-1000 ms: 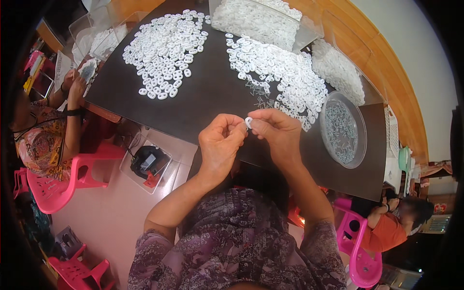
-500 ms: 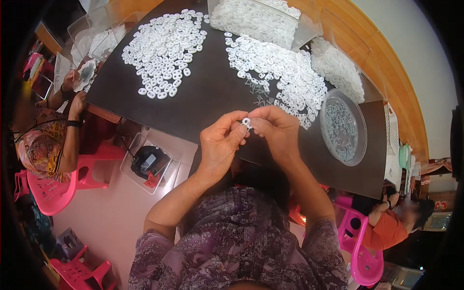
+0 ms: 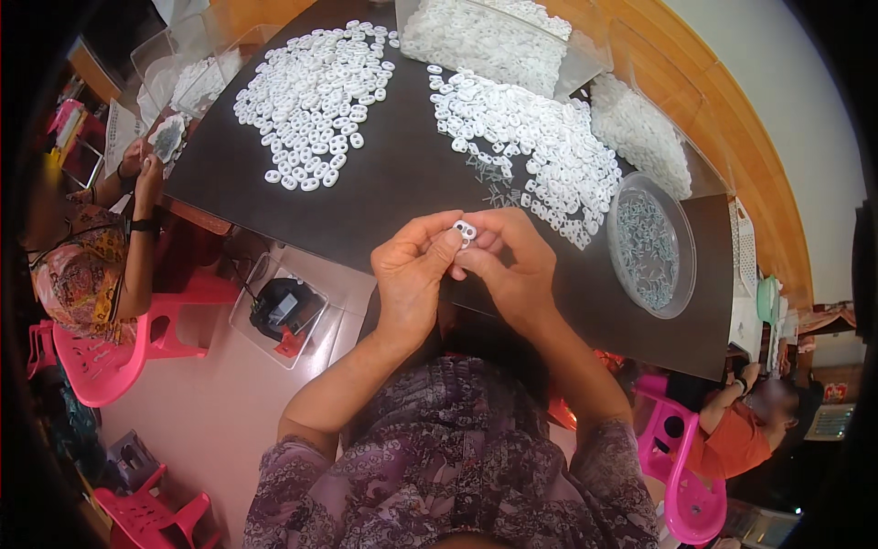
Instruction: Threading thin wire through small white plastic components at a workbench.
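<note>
Between my fingers, over the table's near edge, is a small white two-holed plastic piece (image 3: 465, 229). My left hand (image 3: 411, 267) pinches it from the left, its thumb lying across the lower part. From the other side my right hand (image 3: 514, 265) is closed on the same piece, fingers curled behind it. Just beyond lie a few small grey screws (image 3: 502, 196), beside a heap of white plastic parts (image 3: 521, 119). A separate pile of rounded white two-holed pieces (image 3: 311, 101) spreads at the far left of the dark table (image 3: 393, 174).
A round clear tub (image 3: 688, 240) of grey screws stands at the right. Clear bins of white parts (image 3: 485, 41) line the back. At left a person (image 3: 87, 265) holds a small dish (image 3: 167, 139); another person in orange (image 3: 736, 435) sits at right. A crate (image 3: 279, 311) rests on the floor.
The white piece has turned between my fingers and now shows its two-holed face. My right fingers have curled in under it. The person at left has raised the small dish slightly.
</note>
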A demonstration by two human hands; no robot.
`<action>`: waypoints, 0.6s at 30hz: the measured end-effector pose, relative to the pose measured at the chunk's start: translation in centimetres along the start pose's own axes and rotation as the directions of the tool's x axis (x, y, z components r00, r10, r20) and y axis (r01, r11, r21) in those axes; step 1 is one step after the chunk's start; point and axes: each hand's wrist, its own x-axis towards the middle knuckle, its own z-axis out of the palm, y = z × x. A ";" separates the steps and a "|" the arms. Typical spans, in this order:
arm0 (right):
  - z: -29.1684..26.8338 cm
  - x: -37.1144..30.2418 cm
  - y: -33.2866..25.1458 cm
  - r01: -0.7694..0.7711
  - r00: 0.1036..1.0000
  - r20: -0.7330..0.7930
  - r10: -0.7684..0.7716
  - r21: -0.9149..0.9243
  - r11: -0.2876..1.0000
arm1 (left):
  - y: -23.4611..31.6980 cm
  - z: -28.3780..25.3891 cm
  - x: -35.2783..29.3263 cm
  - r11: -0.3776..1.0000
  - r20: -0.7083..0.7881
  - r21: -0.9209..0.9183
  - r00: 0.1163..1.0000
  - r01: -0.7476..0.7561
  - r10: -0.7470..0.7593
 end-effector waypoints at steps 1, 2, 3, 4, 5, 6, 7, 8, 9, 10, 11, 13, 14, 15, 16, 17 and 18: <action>0.0 0.1 0.4 0.126 0.991 -0.029 -0.128 -0.079 0.989 | 0.0 0.1 0.0 1.000 -0.010 -0.010 1.000 -0.012 0.012; 0.1 0.1 0.5 0.246 0.966 -0.048 -0.256 -0.160 0.956 | 0.1 0.2 -0.1 1.000 -0.009 -0.009 1.000 -0.013 0.013; 0.2 0.2 0.4 0.246 0.965 -0.049 -0.256 -0.160 0.956 | 0.3 0.4 -0.2 1.000 -0.022 -0.025 1.000 -0.004 0.004; 0.3 0.2 0.1 0.288 0.948 -0.077 -0.308 -0.198 0.937 | 0.4 0.4 -0.3 0.999 -0.035 -0.040 0.999 0.003 -0.005; 0.4 0.2 -0.1 0.328 0.927 -0.103 -0.360 -0.237 0.914 | 0.5 0.4 -0.3 0.999 -0.035 -0.039 0.999 0.003 -0.005; 0.4 0.2 0.0 0.328 0.927 -0.104 -0.359 -0.236 0.915 | 0.5 0.4 -0.4 0.999 -0.016 -0.034 1.000 0.004 -0.005; 0.4 0.1 0.1 0.313 0.933 -0.115 -0.340 -0.203 0.928 | 0.6 0.3 -0.4 1.000 0.006 -0.029 1.000 0.005 -0.005; 0.4 0.0 0.2 0.297 0.939 -0.126 -0.320 -0.170 0.939 | 0.5 0.2 -0.4 1.000 0.008 -0.029 1.000 0.006 -0.006; 0.3 -0.1 0.1 0.297 0.939 -0.128 -0.320 -0.171 0.939 | 0.3 0.0 -0.4 1.000 0.019 -0.008 1.000 -0.009 0.009; 0.1 -0.2 0.1 0.292 0.944 -0.104 -0.314 -0.181 0.939 | 0.3 -0.1 -0.5 1.000 0.029 0.014 0.999 -0.024 0.024; 0.1 -0.3 0.1 0.288 0.948 -0.081 -0.307 -0.190 0.939 | 0.3 -0.3 -0.5 1.000 0.029 0.015 0.999 -0.023 0.023; 0.2 -0.5 0.2 0.286 0.948 -0.093 -0.303 -0.164 0.944 | 0.3 -0.6 -0.6 0.993 0.065 0.075 0.994 -0.095 0.090; 0.2 -0.6 0.2 0.285 0.949 -0.103 -0.300 -0.138 0.949 | 0.4 -0.7 -0.6 0.993 0.066 0.076 0.994 -0.093 0.088; 0.3 -0.7 0.0 0.283 0.949 -0.104 -0.299 -0.138 0.949 | 0.5 -0.7 -0.7 0.992 0.081 0.071 0.992 -0.104 0.098; 0.4 -0.7 -0.3 0.276 0.950 -0.117 -0.288 -0.111 0.955 | 0.6 -0.7 -0.6 0.991 0.095 0.066 0.989 -0.116 0.109; 0.5 -0.8 -0.4 0.269 0.952 -0.130 -0.278 -0.083 0.960 | 0.7 -0.6 -0.7 0.991 0.096 0.066 0.989 -0.115 0.108; 0.5 -0.8 -0.5 0.269 0.952 -0.131 -0.278 -0.084 0.960 | 0.7 -0.5 -0.7 0.989 0.104 0.059 0.986 -0.138 0.132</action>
